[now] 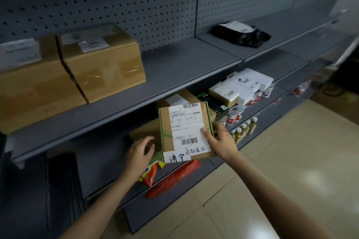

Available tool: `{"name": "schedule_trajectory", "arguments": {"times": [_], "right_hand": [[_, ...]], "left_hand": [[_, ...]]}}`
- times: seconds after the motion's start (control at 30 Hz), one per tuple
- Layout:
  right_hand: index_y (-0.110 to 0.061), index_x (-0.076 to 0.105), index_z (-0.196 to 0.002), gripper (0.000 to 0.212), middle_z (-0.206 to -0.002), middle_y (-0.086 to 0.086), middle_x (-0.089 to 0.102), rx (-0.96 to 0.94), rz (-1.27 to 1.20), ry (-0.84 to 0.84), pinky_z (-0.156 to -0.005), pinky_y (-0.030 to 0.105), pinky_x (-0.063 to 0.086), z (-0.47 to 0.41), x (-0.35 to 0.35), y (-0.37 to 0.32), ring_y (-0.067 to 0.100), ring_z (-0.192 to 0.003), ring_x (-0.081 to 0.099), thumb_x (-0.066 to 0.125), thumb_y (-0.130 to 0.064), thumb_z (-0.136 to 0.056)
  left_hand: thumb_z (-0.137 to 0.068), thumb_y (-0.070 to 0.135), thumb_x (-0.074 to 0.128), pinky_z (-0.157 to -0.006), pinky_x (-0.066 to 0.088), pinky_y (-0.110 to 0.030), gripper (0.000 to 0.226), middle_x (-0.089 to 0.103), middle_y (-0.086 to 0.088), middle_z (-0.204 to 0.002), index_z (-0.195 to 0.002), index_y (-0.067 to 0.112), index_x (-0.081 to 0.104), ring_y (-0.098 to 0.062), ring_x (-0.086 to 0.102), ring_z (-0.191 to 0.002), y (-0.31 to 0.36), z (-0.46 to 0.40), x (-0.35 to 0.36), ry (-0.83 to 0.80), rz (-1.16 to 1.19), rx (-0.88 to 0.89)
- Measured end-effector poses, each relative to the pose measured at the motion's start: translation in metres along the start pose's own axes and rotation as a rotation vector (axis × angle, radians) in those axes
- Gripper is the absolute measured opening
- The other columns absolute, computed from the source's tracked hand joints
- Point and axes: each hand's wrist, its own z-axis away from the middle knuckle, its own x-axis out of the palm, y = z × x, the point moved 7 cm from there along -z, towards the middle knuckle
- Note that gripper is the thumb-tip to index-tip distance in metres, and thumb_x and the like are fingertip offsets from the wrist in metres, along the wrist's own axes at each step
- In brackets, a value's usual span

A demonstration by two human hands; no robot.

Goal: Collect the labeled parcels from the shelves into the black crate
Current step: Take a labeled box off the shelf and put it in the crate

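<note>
While the right hand [220, 142] holds the labeled cardboard parcel [185, 132] in a firm grip — thumb pressed on its white label, fingers behind its right edge — the left hand [140, 152] hangs just left of it, fingers loosely curled around nothing. Beyond and above the grip, two brown boxes [77, 70] sit on the grey shelf [174, 68]; a black bag [240, 34], perhaps a soft parcel, lies far right.
</note>
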Motion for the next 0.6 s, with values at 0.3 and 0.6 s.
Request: {"name": "schedule_trajectory", "arguments": {"times": [0.3, 0.6], "right_hand": [[-0.019, 0.048, -0.130, 0.068, -0.120, -0.001, 0.058, 0.127, 0.021, 0.263, -0.079, 0.027, 0.041, 0.005, -0.200, 0.105, 0.010, -0.095, 0.051, 0.041, -0.067, -0.082], [-0.020, 0.052, -0.124, 0.052, -0.106, -0.002, 0.063, 0.201, 0.062, 0.535, -0.071, 0.029, 0.042, 0.027, -0.373, 0.200, 0.016, -0.089, 0.058, 0.047, -0.058, -0.089]], "left_hand": [[-0.085, 0.020, 0.061, -0.076, 0.048, -0.034, 0.020, 0.068, -0.003, -0.099, -0.104, 0.017, 0.065, -0.024, 0.061, -0.094, 0.185, -0.056, 0.123, -0.046, -0.110, 0.252], [-0.085, 0.019, 0.059, -0.065, 0.040, -0.032, 0.019, 0.065, -0.006, -0.091, -0.103, 0.016, 0.063, -0.027, 0.059, -0.089, 0.371, -0.080, 0.242, -0.107, -0.089, 0.516]]}}
